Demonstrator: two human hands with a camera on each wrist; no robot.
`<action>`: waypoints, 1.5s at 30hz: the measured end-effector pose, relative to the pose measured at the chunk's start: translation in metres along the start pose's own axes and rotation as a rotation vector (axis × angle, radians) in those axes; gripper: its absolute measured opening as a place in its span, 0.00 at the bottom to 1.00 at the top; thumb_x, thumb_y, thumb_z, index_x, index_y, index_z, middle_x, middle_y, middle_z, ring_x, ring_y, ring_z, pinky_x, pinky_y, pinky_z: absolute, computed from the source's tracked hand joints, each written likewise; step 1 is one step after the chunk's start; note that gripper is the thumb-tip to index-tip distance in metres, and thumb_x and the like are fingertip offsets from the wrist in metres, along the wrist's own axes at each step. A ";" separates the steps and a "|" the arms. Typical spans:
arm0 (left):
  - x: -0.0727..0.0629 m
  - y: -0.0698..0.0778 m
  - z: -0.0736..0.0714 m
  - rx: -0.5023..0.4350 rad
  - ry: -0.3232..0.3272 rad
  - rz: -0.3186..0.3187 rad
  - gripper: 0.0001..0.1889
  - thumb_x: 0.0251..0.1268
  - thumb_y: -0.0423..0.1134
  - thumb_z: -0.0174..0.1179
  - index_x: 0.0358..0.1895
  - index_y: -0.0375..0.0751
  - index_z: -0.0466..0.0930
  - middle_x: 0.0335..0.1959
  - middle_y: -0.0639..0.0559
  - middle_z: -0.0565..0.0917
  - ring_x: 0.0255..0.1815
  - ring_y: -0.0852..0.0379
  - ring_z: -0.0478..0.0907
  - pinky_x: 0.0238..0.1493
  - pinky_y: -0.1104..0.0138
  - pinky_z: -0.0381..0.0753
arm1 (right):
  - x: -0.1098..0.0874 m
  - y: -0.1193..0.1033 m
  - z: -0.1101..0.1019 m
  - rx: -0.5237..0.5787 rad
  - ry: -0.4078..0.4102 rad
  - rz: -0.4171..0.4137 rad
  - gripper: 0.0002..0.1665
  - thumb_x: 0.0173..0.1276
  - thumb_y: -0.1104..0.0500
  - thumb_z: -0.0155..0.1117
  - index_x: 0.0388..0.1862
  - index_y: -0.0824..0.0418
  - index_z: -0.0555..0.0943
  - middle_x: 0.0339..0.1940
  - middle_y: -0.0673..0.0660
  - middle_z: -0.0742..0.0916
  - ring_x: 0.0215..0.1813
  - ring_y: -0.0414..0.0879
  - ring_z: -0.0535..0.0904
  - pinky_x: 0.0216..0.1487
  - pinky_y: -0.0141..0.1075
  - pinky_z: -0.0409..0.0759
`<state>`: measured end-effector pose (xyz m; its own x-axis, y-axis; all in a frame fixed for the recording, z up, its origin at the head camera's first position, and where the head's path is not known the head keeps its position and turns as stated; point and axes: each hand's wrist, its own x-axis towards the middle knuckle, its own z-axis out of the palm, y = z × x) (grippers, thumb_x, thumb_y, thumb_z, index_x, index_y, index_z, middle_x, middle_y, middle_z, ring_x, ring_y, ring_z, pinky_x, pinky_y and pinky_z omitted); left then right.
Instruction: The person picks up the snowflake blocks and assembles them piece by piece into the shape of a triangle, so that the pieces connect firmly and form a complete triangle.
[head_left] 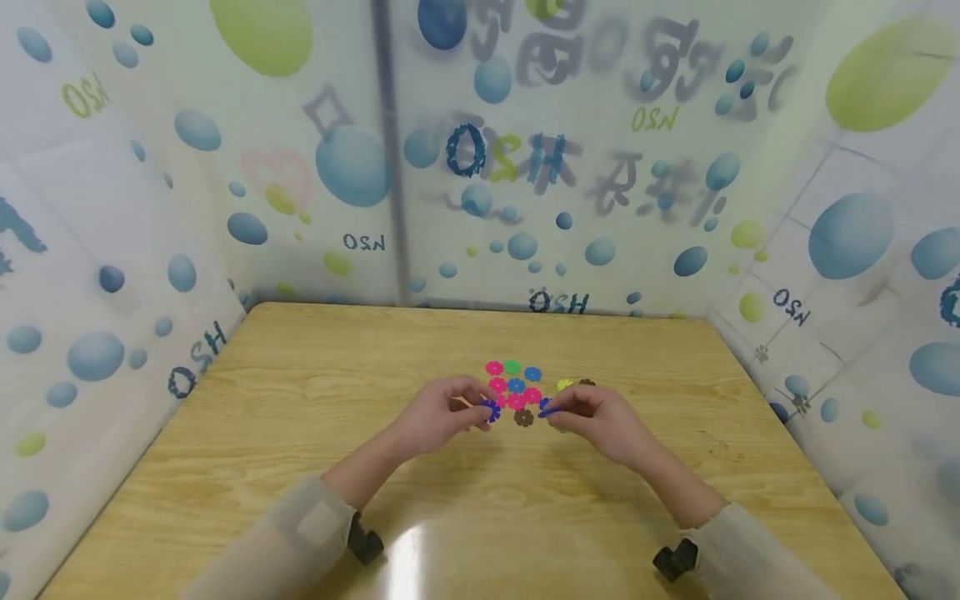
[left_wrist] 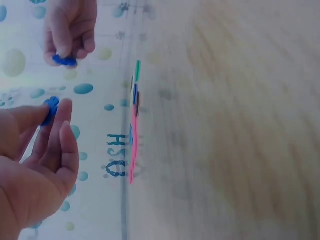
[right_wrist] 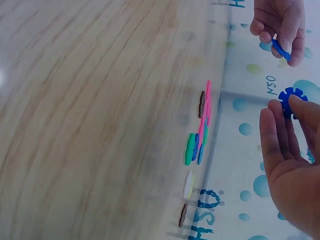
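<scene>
My left hand (head_left: 442, 414) pinches a dark blue notched plastic disc (left_wrist: 50, 110) between thumb and fingertips. Opposite it, my right hand (head_left: 603, 421) pinches another dark blue notched disc (right_wrist: 292, 101) by its edge. Both discs are held up above the table, a short gap apart. Beyond and between the hands lies a loose group of similar discs: several pink discs (head_left: 494, 367), a green disc (head_left: 512, 367), blue discs (head_left: 516, 386) and a brown disc (head_left: 523, 417). Partly hidden behind the right hand are a yellow disc (head_left: 564, 385) and a second brown disc (head_left: 587, 382).
The discs lie on a light wooden table (head_left: 315, 367). Walls covered with a bubble-patterned sheet (head_left: 450, 225) enclose its back and both sides. Small black devices (head_left: 364, 540) sit at both sleeve cuffs. In the right wrist view, a white disc (right_wrist: 188, 185) lies near the yellow one.
</scene>
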<state>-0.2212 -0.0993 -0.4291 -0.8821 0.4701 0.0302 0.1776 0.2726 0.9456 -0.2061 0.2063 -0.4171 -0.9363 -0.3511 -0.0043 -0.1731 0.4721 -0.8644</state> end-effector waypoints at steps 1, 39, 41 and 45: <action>0.000 0.001 0.001 -0.016 0.021 0.000 0.11 0.81 0.36 0.66 0.60 0.39 0.86 0.47 0.45 0.88 0.47 0.44 0.93 0.52 0.50 0.91 | 0.000 -0.001 0.001 0.015 0.008 -0.005 0.08 0.79 0.56 0.73 0.52 0.55 0.91 0.50 0.55 0.91 0.51 0.53 0.89 0.57 0.50 0.90; 0.000 0.003 0.015 -0.360 -0.017 -0.060 0.21 0.78 0.31 0.68 0.70 0.32 0.82 0.54 0.34 0.92 0.51 0.53 0.94 0.63 0.53 0.90 | 0.003 -0.015 0.030 0.082 0.109 -0.194 0.04 0.79 0.60 0.72 0.49 0.56 0.89 0.45 0.56 0.93 0.48 0.62 0.92 0.48 0.37 0.91; 0.001 0.003 0.016 -0.370 -0.021 -0.047 0.21 0.79 0.29 0.66 0.70 0.29 0.82 0.55 0.30 0.91 0.49 0.54 0.94 0.60 0.54 0.91 | 0.002 -0.015 0.031 0.080 0.122 -0.202 0.03 0.78 0.60 0.73 0.48 0.56 0.90 0.44 0.56 0.94 0.47 0.60 0.92 0.47 0.40 0.92; 0.001 0.004 0.018 -0.376 -0.025 -0.045 0.20 0.79 0.28 0.65 0.69 0.27 0.81 0.57 0.27 0.90 0.48 0.53 0.95 0.57 0.56 0.92 | 0.001 -0.015 0.034 0.072 0.158 -0.215 0.04 0.77 0.59 0.74 0.45 0.59 0.90 0.41 0.55 0.93 0.41 0.46 0.92 0.42 0.37 0.91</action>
<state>-0.2138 -0.0827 -0.4309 -0.8735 0.4864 -0.0173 -0.0376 -0.0320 0.9988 -0.1944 0.1720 -0.4214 -0.9174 -0.3036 0.2571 -0.3563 0.3393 -0.8706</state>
